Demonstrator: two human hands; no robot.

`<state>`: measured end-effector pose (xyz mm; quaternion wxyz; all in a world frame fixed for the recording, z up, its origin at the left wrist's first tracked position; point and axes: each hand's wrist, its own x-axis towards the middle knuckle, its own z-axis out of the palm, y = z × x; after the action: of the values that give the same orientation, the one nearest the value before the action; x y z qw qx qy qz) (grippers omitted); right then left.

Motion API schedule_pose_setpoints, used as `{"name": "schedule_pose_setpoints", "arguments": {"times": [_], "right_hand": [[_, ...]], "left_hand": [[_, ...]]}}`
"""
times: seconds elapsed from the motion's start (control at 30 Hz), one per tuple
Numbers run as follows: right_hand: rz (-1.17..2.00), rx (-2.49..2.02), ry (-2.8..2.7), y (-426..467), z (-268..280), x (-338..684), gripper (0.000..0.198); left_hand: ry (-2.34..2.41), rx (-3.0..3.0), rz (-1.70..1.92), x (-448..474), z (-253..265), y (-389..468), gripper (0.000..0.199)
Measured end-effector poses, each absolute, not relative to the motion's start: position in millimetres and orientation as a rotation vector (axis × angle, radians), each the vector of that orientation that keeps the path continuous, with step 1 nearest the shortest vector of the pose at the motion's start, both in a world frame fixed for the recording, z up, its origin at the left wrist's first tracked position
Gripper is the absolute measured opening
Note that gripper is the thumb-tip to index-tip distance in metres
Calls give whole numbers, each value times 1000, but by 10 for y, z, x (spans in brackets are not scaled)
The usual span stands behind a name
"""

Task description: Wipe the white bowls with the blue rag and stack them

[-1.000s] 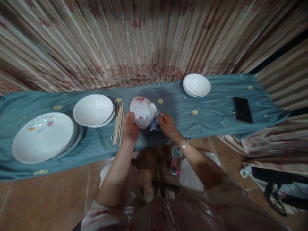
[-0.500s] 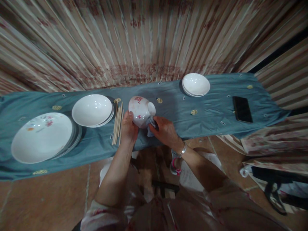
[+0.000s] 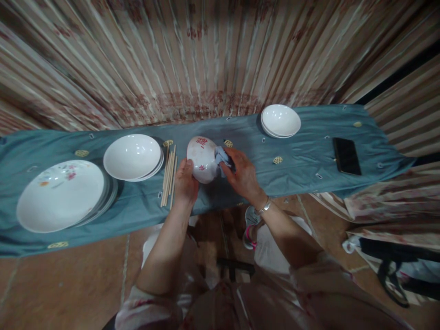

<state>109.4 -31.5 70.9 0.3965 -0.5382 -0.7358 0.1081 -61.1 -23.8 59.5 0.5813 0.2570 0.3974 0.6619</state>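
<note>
A white bowl (image 3: 202,161) with red markings is tipped on its side above the table, its base facing right. My left hand (image 3: 186,183) grips it by the rim on the left, thumb on the outer wall. In my right hand (image 3: 242,176) is a bunched light-blue cloth (image 3: 222,156), pressed against the bowl's base, which it covers. Just left of my left hand lie several wooden chopsticks (image 3: 168,178) on the tablecloth.
A blue-green cloth covers the long table (image 3: 295,178). On the left stand a stack of floral plates (image 3: 60,197) and some stacked white bowls (image 3: 132,158). Smaller stacked bowls (image 3: 281,121) sit at the back right, with a black phone (image 3: 346,156) farther right. A curtain (image 3: 220,59) hangs behind.
My right hand has moved the cloth up from the bowl's lower side onto its base. The bowl has shifted slightly right and turned a little in my left hand.
</note>
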Motion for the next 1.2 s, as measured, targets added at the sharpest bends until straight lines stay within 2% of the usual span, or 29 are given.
{"name": "schedule_pose_setpoints", "arguments": {"times": [0.9, 1.2], "right_hand": [[151, -1499, -2049, -289, 694, 1079, 36], [250, -1419, -1998, -367, 671, 1100, 34]], "left_hand": [[952, 604, 1569, -570, 573, -250, 41], [954, 590, 1548, -590, 590, -228, 32]]}}
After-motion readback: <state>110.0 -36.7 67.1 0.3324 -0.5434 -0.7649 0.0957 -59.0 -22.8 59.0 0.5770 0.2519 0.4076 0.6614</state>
